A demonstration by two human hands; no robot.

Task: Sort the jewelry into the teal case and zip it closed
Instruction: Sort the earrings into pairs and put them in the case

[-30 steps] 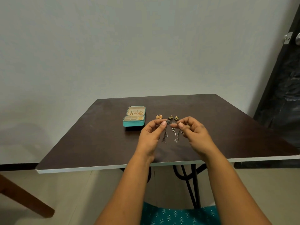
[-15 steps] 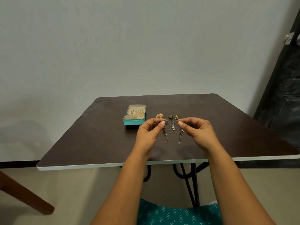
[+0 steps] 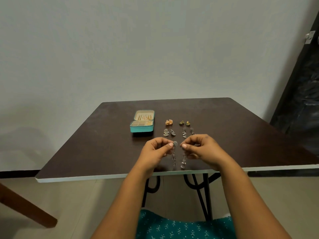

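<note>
Over the near edge of a dark brown, matte table [image 3: 241, 135] with a thin white rim, the left hand [image 3: 155, 152] pinches the round, flower-like silver top of a long dangling earring [image 3: 174, 156] between thumb and forefinger, its beaded chain hanging straight down just beside the curled fingers. The right hand [image 3: 203, 149] pinches the top of a matching earring [image 3: 183, 161] the same way, its sparkly drop hanging below the thumb; the two strands hang side by side, apart. Toward the table's middle, left of the loose pieces, sits the teal case [image 3: 141, 124], a small rounded rectangle lying open, with a cream lining, gold pieces on the lid and divided compartments below. Between case and hands lie a gold ring cluster [image 3: 169, 122], two dark gold studs [image 3: 184, 123], a pair of silver fan-shaped earrings [image 3: 169, 132] and a pair of silver drop earrings [image 3: 187, 132].
</note>
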